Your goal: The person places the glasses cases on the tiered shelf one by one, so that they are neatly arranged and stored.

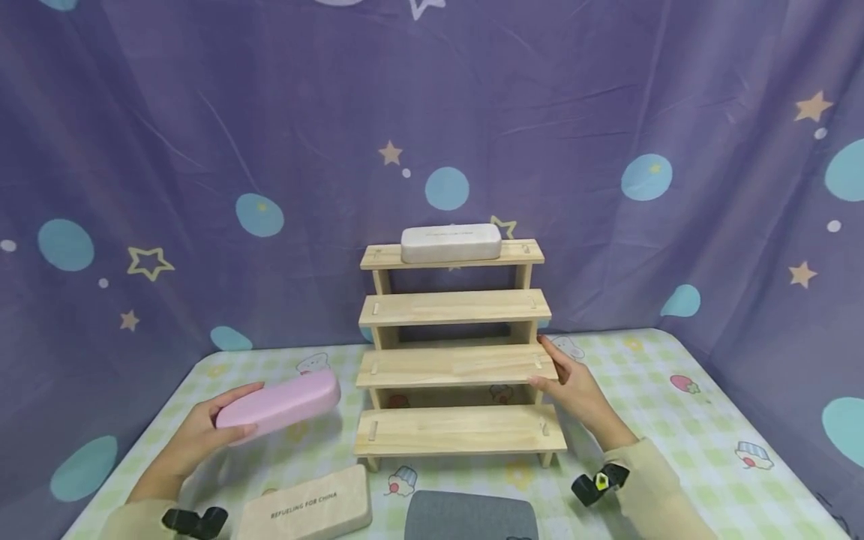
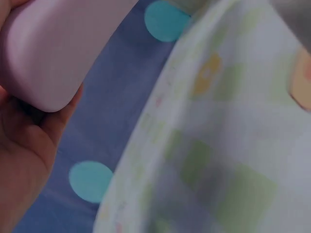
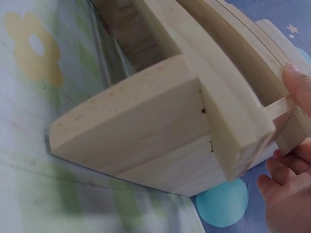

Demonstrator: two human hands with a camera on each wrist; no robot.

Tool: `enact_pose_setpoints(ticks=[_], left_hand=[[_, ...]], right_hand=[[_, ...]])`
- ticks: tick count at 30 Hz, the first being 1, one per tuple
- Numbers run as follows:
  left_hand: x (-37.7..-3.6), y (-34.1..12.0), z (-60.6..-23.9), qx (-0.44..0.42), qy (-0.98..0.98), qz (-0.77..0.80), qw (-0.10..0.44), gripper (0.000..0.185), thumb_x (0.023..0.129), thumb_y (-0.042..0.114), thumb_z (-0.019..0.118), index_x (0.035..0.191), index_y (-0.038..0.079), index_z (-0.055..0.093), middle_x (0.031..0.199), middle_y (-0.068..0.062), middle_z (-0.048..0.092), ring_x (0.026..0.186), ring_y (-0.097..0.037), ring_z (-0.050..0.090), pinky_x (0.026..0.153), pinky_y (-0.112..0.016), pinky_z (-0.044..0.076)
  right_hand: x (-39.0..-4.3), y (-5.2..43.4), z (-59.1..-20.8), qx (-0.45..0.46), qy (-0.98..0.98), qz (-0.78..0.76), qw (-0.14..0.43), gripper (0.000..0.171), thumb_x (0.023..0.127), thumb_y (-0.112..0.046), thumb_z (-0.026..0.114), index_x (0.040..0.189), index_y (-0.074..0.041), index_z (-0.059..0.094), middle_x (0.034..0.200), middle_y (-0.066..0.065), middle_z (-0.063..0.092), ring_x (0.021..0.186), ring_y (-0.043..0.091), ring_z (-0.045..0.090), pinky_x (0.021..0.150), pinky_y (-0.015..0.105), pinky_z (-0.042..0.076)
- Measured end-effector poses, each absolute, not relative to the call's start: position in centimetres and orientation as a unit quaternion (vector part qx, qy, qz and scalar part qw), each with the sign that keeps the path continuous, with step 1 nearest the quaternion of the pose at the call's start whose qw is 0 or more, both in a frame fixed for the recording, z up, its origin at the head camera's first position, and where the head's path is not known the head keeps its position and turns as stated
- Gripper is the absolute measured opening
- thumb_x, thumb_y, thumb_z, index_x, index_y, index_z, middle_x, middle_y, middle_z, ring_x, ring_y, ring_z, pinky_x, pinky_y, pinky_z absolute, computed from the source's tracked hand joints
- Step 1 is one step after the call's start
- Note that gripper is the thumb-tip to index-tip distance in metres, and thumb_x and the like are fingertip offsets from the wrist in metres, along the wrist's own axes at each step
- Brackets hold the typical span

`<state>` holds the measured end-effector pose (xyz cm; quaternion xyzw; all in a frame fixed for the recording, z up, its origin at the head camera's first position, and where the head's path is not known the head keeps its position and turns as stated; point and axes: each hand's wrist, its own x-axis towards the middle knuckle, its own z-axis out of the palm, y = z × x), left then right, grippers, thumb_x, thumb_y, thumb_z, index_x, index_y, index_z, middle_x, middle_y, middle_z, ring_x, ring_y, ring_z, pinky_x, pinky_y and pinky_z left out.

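My left hand (image 1: 189, 441) holds a pink glasses case (image 1: 280, 403) by its left end, above the table to the left of a wooden four-tier stand (image 1: 459, 431). In the left wrist view the rounded end of the pink case (image 2: 48, 53) sits between thumb and fingers. My right hand (image 1: 579, 391) grips the right end of the stand's second tier from the bottom, thumb and fingers on its edges. That grip on the wood also shows at the right side of the right wrist view. A white glasses case (image 1: 451, 244) lies on the top tier.
In front of the stand lie a beige case (image 1: 307, 510) lettered "REFUELING FOR CHINA" and a grey case (image 1: 471, 516), both cut off by the lower frame edge. A green checked cloth (image 1: 648, 382) covers the table. Behind hangs a purple curtain (image 1: 324, 120).
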<state>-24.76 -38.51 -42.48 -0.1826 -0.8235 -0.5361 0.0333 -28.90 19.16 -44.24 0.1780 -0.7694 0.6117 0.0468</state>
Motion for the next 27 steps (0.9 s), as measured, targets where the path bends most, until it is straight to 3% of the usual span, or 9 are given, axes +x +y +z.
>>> enact_pose_setpoints(ticks=[11,27], left_hand=[[-25.3,-36.4,-37.9,-0.268,-0.827,-0.488,0.082,0.056,0.075,-0.012,0.064,0.129,-0.008,0.051,0.117,0.015,0.061,0.087,-0.004,0.059,0.068,-0.021,0.05],[-27.0,-31.9,-34.8,-0.272,-0.826,-0.488,0.08,0.057,0.074,-0.006,0.069,0.128,-0.006,0.053,0.109,0.014,0.064,0.085,-0.008,0.059,0.068,-0.023,0.05]], right_hand=[[-29.1,19.1,-44.3,0.181,-0.763,0.618,0.05,0.078,0.088,-0.01,0.066,0.148,0.003,0.018,0.154,0.02,0.014,0.14,0.033,0.016,0.095,0.005,0.028],[-29.1,19.2,-44.4,0.18,-0.762,0.619,0.051,0.079,0.088,-0.011,0.066,0.148,0.003,0.017,0.155,0.016,0.015,0.141,0.031,0.015,0.097,0.005,0.027]])
